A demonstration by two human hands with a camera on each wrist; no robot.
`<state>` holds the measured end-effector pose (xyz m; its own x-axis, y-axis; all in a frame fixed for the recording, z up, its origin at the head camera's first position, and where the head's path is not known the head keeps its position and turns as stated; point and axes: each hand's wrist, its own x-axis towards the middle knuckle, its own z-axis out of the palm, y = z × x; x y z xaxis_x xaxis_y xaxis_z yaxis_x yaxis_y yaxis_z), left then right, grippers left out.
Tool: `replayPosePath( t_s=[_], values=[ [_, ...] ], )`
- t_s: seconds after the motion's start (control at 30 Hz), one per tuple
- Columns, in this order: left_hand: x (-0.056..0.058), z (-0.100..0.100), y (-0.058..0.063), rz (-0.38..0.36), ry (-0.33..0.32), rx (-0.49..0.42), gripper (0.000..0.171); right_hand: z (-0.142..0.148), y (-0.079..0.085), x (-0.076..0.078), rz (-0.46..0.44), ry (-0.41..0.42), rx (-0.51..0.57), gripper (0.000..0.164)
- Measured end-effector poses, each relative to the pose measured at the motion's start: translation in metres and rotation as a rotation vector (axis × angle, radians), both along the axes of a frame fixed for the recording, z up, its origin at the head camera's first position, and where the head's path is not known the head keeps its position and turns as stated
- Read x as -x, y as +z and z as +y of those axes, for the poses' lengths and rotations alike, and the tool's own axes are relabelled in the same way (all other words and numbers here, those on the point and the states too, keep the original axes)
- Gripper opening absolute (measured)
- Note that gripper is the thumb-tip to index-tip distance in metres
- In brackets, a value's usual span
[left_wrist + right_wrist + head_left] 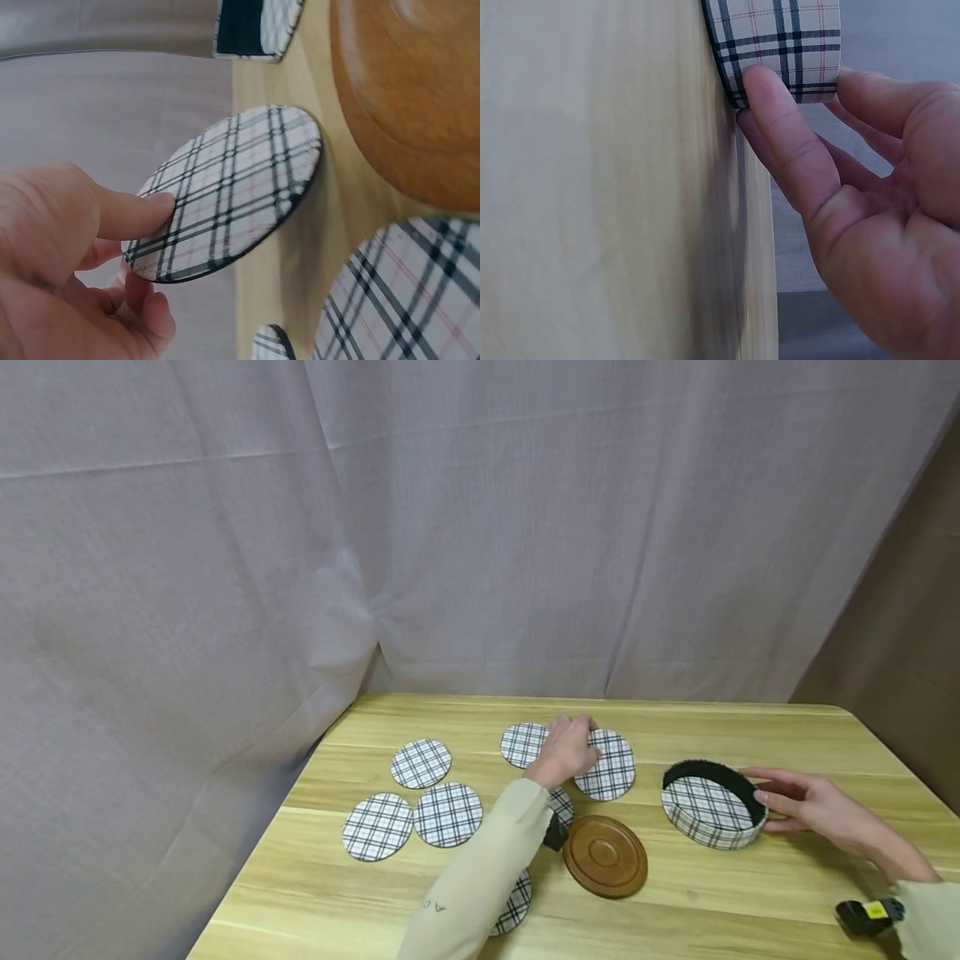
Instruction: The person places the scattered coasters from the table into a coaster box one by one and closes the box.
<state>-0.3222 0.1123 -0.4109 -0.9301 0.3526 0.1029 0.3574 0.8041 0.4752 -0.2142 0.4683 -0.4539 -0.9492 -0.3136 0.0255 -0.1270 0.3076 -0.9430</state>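
Near the back of the table my left hand (564, 750) pinches a round plaid coaster (606, 767) by its edge. In the left wrist view the thumb presses the top face of that coaster (232, 191), which is tilted up off the wood. At the right, my right hand (813, 810) grips the side of a round plaid coaster holder (705, 837) with a black inner wall. A plaid face shows inside the holder. Close up, in the right wrist view, the fingers touch the outside of the holder (787, 45).
A brown round wooden disc (604, 857) lies in front of the left hand. Several plaid coasters are spread about, including one at the left (377, 827) and another at the back (522, 743). My left forearm (480, 868) partly covers some. Grey curtain (487, 527) hangs behind the table (720, 910).
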Motion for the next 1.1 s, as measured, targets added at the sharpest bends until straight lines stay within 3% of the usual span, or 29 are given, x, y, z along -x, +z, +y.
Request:
replayPosePath(
  t_s=[0.43, 0.67, 0.97, 1.1],
  values=[
    [-0.016, 0.005, 0.02, 0.023, -0.082, -0.014, 0.029, 0.0, 0.0, 0.0, -0.016, -0.009, 0.012, 0.043],
    [-0.023, 0.007, 0.025, 0.052, -0.127, -0.043, 0.031, 0.0, 0.001, -0.001, -0.016, -0.007, -0.003, 0.042],
    [-0.032, 0.015, 0.026, 0.01, -0.144, -0.212, 0.028, -0.003, 0.002, -0.001, -0.037, -0.041, -0.041, 0.047],
    [-0.036, 0.022, 0.027, 0.037, -0.133, -0.263, 0.025, -0.003, 0.002, -0.002, -0.036, -0.055, -0.064, 0.05]
  ],
)
